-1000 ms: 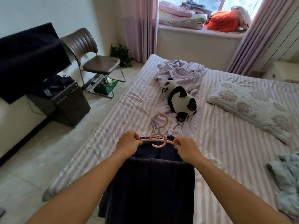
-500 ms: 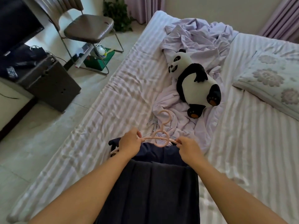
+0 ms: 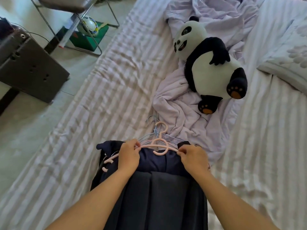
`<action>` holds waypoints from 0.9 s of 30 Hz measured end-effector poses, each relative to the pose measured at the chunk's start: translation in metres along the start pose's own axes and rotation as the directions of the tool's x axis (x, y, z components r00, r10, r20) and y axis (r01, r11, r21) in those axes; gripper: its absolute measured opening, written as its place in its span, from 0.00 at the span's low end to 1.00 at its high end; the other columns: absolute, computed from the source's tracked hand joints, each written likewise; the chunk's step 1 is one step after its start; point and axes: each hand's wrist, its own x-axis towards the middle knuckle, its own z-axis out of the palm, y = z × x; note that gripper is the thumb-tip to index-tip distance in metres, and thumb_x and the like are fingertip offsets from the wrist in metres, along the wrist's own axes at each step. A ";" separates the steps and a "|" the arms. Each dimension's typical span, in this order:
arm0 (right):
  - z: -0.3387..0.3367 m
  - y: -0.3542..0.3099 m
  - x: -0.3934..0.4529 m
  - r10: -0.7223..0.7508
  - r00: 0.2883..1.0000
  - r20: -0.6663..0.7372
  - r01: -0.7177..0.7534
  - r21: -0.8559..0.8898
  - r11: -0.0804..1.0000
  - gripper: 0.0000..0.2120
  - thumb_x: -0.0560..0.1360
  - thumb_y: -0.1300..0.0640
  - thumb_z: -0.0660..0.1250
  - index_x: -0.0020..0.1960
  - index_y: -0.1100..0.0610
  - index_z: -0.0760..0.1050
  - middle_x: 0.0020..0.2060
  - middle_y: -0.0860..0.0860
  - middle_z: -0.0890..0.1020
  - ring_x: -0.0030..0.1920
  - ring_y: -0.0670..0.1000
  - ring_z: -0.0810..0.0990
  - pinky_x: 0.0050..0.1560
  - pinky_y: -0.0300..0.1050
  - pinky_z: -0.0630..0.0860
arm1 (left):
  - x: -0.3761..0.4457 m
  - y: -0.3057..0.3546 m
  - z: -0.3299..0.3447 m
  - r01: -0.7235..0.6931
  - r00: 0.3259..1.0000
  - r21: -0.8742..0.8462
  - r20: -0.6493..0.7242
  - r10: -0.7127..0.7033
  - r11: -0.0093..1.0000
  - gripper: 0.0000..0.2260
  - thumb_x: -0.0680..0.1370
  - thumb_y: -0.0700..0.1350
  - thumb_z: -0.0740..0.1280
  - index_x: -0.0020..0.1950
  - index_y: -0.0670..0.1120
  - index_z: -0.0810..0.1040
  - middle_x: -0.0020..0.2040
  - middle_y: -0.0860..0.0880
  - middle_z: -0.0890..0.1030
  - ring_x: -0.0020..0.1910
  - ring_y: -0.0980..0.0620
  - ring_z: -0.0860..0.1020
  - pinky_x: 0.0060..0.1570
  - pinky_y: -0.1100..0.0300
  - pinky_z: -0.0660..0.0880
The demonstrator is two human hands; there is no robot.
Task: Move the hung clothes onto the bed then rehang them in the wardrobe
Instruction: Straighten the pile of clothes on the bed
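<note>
Pink plastic hanger [image 3: 158,145] pinched at both shoulders, left hand [image 3: 128,156] on one end and right hand [image 3: 192,157] on the other, fingers curled tight round the bar. Carrying a dark navy garment [image 3: 154,188], now laid along the striped bed [image 3: 116,83] with its hem toward the body and its hook pointing at the crumpled lilac sheet [image 3: 179,110]. Beneath it at least one more pink hanger [image 3: 108,161] poking out at the left, plus thin pale-blue hangers [image 3: 153,128] fanned out just beyond the hook; possibly several garments stacked here, though hard to count from this angle. Judged as late in the first half: clothes reaching the bed, both grips not yet released, rehanging in the wardrobe wholly left to do, and no wardrobe in view. Stuffed panda [image 3: 211,63] lying on the sheet, well apart from the pile. Off the bed, a ball [image 3: 90,24] sitting on a green box [image 3: 84,39] under the chair [image 3: 69,7].
</note>
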 end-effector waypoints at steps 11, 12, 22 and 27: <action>-0.055 -0.034 -0.024 -0.122 0.990 0.073 0.113 0.110 0.987 0.10 0.73 0.48 0.70 0.53 0.46 0.83 0.47 0.43 0.85 0.47 0.47 0.82 0.49 0.47 0.80 | -0.054 0.045 -0.053 -0.124 0.992 -0.197 -0.045 0.117 0.972 0.09 0.75 0.42 0.72 0.55 0.50 0.80 0.50 0.57 0.81 0.53 0.55 0.78 0.55 0.56 0.76; -0.064 -0.039 -0.033 -0.149 0.985 0.083 0.142 0.088 0.986 0.10 0.73 0.48 0.70 0.53 0.45 0.83 0.46 0.43 0.85 0.47 0.46 0.81 0.47 0.45 0.79 | -0.066 0.047 -0.064 -0.126 0.992 -0.204 -0.039 0.120 0.971 0.09 0.75 0.43 0.72 0.54 0.51 0.80 0.49 0.58 0.81 0.52 0.56 0.78 0.54 0.57 0.76; -0.170 -0.125 -0.184 -0.355 0.935 0.012 0.355 0.003 0.935 0.15 0.74 0.44 0.69 0.58 0.48 0.78 0.49 0.44 0.83 0.49 0.46 0.80 0.50 0.45 0.78 | -0.186 0.067 -0.208 -0.291 0.957 0.159 0.045 0.288 0.943 0.14 0.74 0.54 0.71 0.60 0.58 0.78 0.51 0.61 0.80 0.50 0.58 0.78 0.50 0.59 0.76; -0.205 -0.167 -0.290 -0.465 0.885 -0.025 0.465 -0.034 0.885 0.24 0.76 0.43 0.67 0.70 0.47 0.70 0.61 0.43 0.78 0.61 0.46 0.76 0.59 0.43 0.74 | -0.279 0.066 -0.286 -0.357 0.921 0.271 -0.056 0.385 0.894 0.22 0.75 0.60 0.69 0.67 0.58 0.74 0.61 0.59 0.78 0.61 0.57 0.75 0.58 0.59 0.72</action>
